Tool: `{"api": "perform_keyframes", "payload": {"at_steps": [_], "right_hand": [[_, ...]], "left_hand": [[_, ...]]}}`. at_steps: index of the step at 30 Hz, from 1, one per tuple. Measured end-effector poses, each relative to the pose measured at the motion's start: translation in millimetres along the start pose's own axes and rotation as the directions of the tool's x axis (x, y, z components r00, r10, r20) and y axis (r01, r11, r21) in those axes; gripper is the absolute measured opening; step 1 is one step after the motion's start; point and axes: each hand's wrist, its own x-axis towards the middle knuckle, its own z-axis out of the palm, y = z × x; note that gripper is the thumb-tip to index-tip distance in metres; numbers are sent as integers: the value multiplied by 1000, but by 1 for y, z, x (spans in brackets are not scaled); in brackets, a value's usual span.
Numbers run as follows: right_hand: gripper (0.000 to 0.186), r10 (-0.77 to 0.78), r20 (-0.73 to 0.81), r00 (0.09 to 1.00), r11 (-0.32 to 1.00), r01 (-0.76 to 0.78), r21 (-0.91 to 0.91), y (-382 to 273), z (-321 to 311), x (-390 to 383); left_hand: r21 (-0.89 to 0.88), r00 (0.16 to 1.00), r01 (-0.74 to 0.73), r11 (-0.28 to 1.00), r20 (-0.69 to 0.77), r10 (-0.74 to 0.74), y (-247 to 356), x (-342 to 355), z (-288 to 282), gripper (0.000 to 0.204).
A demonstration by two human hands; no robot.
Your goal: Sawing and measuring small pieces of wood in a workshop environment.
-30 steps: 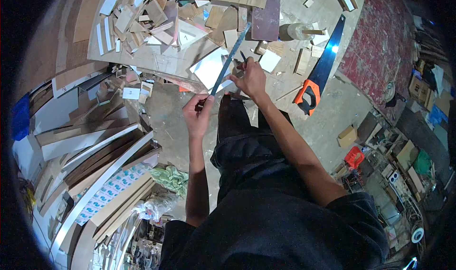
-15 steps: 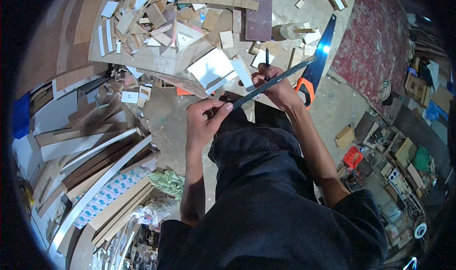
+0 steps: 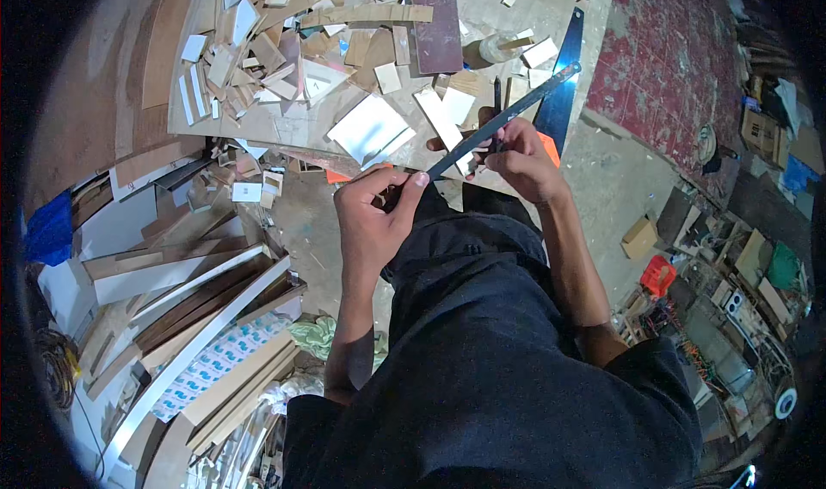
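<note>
Vs. approx 1 s earlier, you'd swung the dark strip (image 3: 525,106) R, so its far end crossed the saw (image 3: 555,114), not the brown board (image 3: 439,33), & it lay off the white board (image 3: 370,127). Your L hand (image 3: 370,209) pinched its near end. Your R hand (image 3: 529,166) held a pen (image 3: 496,93), & prob. the white slat (image 3: 443,123) too; couldn't tell for sure.
</note>
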Motion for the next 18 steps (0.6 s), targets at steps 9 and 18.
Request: {"api": "perform_keyframes", "payload": {"at_steps": [9, 18], "right_hand": [[20, -107, -35, 994, 868, 76, -490, -43, 13, -7], [13, 31, 150, 988, 836, 57, -546, -78, 29, -16]], "left_hand": [[35, 994, 81, 996, 67, -83, 21, -7, 16, 15], [-666, 961, 276, 693, 212, -180, 51, 4, 47, 30]]}}
